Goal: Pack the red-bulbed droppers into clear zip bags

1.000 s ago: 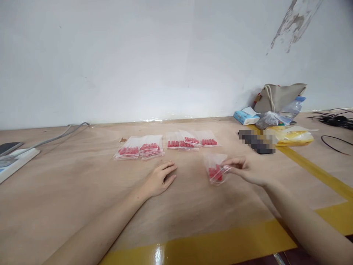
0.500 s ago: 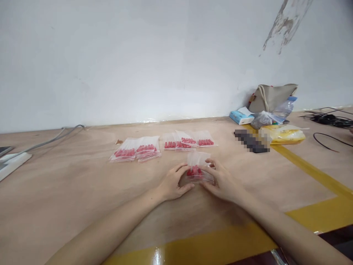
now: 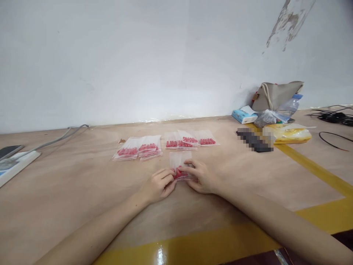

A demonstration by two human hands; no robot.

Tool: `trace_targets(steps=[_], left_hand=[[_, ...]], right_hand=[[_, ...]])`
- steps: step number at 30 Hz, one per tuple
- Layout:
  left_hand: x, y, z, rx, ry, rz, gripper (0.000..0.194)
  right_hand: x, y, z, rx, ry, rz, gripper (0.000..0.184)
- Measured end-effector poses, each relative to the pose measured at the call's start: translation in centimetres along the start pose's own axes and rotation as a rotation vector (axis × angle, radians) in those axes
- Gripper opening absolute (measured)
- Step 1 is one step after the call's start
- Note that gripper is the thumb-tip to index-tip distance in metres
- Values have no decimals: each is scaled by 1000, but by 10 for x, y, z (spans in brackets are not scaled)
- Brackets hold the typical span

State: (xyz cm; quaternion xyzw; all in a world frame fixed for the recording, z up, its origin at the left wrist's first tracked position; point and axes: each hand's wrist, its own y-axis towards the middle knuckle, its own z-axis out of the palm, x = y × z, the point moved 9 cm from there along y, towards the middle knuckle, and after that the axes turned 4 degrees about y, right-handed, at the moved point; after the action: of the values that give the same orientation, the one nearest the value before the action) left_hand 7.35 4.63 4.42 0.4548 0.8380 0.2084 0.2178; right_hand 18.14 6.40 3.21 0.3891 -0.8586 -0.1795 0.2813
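Both my hands hold one small clear plastic bag (image 3: 179, 163) with red pieces in its lower end, resting on the wooden table (image 3: 68, 191). My left hand (image 3: 159, 184) pinches the bag's left lower corner with curled fingers. My right hand (image 3: 200, 176) grips its right side, fingers bent over the red pieces. Just beyond lie more filled bags: a left pile (image 3: 138, 150) and a right group (image 3: 191, 140), both apart from my hands.
A white power strip (image 3: 15, 165) with a grey cable and a phone sits at the far left. At the back right are a beige bag (image 3: 277, 95), a blue box (image 3: 244, 116), a yellow packet (image 3: 292, 134) and black cables (image 3: 335, 117). Yellow tape lines cross the table.
My right hand carried the bag from the right toward the middle and left. My left hand came up and took hold of its left side.
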Motion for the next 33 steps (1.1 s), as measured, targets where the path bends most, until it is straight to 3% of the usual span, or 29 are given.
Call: trace_targets(steps=[5,12,15,20,25,31,33], left_hand=[[12,-5,-4,-12,-21,-36,13],[11,-7,-2,-67,-39,-12,10],[11,-8,-3,-81,-49,6,9],[9,-8,-2,-76,-50,31,7],[7,-6,-4,-97,-20,46,6],[9,-7,-6,-100,-44,32,3],[10,-7,-5,-70,-69,16,15]], right_hand=[[13,18,8,-82,-116,-43,25],[15,14,-7,-95,-239,-12,31],[17,14,-2,-44,-249,-63,37],[19,18,5,-87,-270,-85,20],[28,12,3,-140,-338,-130,22],[10,2,-12,-57,-304,54,31],[7,1,-12,6,-251,76,39]])
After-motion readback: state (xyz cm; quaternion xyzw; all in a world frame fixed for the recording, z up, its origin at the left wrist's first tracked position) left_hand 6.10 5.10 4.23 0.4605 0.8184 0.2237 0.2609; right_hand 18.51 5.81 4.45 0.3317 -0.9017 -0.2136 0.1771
